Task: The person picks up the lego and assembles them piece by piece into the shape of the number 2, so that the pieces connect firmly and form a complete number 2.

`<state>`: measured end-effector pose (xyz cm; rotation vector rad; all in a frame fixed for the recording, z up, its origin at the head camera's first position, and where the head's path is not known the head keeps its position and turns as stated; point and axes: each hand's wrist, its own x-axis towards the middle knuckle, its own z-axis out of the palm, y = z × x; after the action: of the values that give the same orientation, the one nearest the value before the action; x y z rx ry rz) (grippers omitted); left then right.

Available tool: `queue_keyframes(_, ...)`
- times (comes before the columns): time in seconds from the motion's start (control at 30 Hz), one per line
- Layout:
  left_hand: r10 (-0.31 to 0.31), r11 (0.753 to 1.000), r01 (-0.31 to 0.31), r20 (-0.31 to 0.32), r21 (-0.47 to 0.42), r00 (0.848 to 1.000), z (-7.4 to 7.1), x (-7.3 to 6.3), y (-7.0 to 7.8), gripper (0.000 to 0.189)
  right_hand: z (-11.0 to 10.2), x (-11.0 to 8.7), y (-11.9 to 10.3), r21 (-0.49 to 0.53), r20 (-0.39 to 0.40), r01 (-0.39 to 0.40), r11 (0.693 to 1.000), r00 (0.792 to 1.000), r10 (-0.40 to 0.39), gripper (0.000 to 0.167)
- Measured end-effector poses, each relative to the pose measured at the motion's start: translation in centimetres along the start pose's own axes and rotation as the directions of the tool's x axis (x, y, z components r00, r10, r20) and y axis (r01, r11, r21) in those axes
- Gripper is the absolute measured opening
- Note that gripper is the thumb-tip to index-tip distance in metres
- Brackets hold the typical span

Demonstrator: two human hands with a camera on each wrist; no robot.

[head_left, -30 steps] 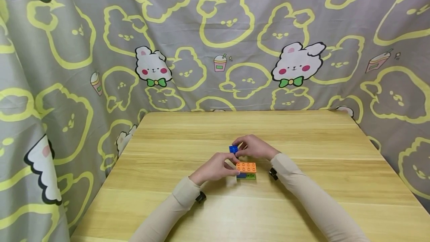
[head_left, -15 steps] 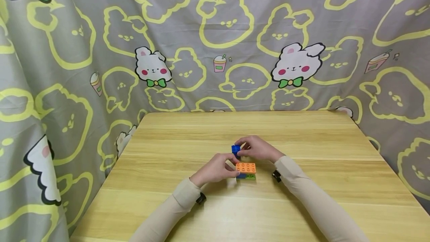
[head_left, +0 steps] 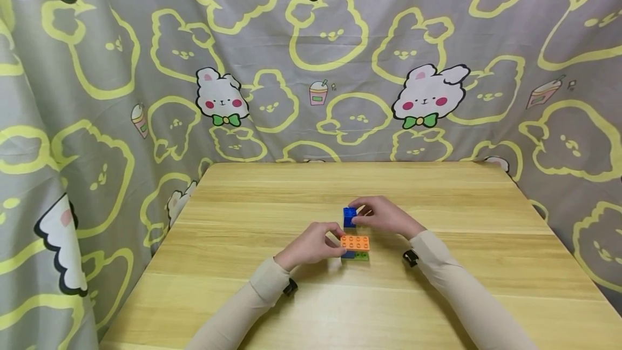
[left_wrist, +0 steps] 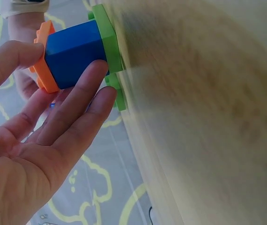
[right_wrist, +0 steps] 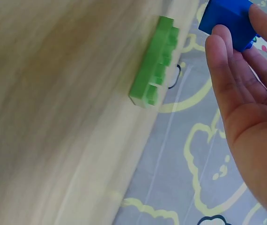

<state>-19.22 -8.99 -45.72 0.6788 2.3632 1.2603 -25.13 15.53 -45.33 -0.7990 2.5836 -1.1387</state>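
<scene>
My left hand (head_left: 311, 243) holds the left end of a small stack of toy building bricks. An orange brick (head_left: 355, 242) tops the stack, with a blue brick (left_wrist: 75, 43) under it and a green brick (left_wrist: 107, 40) at the bottom, by the tabletop. Thumb and fingers of the left hand touch the orange and blue bricks. Just beyond the stack, my right hand (head_left: 381, 215) pinches a separate small blue brick (head_left: 349, 217) between thumb and fingers. In the right wrist view that blue brick (right_wrist: 232, 21) is apart from a studded green brick (right_wrist: 154, 63) on the table.
The wooden table (head_left: 272, 307) spreads around both hands. A grey patterned curtain (head_left: 272, 47) hangs behind its far edge and along the sides. Black wrist cameras show under both sleeves, one below the left cuff (head_left: 267, 277).
My right hand has moved a little to the right with the small blue brick, and more of the brick's side shows. The left hand and the stack have stayed almost still.
</scene>
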Motion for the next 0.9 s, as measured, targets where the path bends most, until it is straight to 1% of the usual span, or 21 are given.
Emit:
queue_keyframes(0.23, 0.004, 1.000, -0.004, -0.001, -0.009, 1.000, 0.1, 0.1, -0.1, 0.021, -0.7, -1.1, -0.8, -0.016, -0.025, 0.035, 0.999, 0.999, -0.035, 0.040)
queue_keyframes(0.43, 0.011, 1.000, -0.011, -0.001, -0.005, 1.000, 0.1, 0.0, 0.0, 0.021, -0.9, -1.8, -1.4, -0.013, -0.029, 0.053, 0.999, 0.998, -0.053, 0.039)
queue_keyframes(0.6, 0.011, 1.000, -0.011, -0.003, 0.002, 1.000, 0.1, 0.0, 0.1, 0.020, -0.8, -2.3, -1.7, -0.009, -0.035, 0.061, 0.998, 0.998, -0.061, 0.039)
queue_keyframes(0.77, 0.007, 1.000, -0.007, -0.002, -0.009, 1.000, 0.1, 0.0, 0.0, 0.020, -1.0, -3.1, -1.9, 0.005, -0.042, 0.072, 0.997, 0.996, -0.072, 0.039)
queue_keyframes(0.9, -0.001, 1.000, 0.001, -0.004, -0.016, 1.000, 0.1, 0.1, -0.1, 0.020, -1.1, -3.7, -2.2, -0.004, -0.046, 0.076, 0.997, 0.996, -0.076, 0.040)
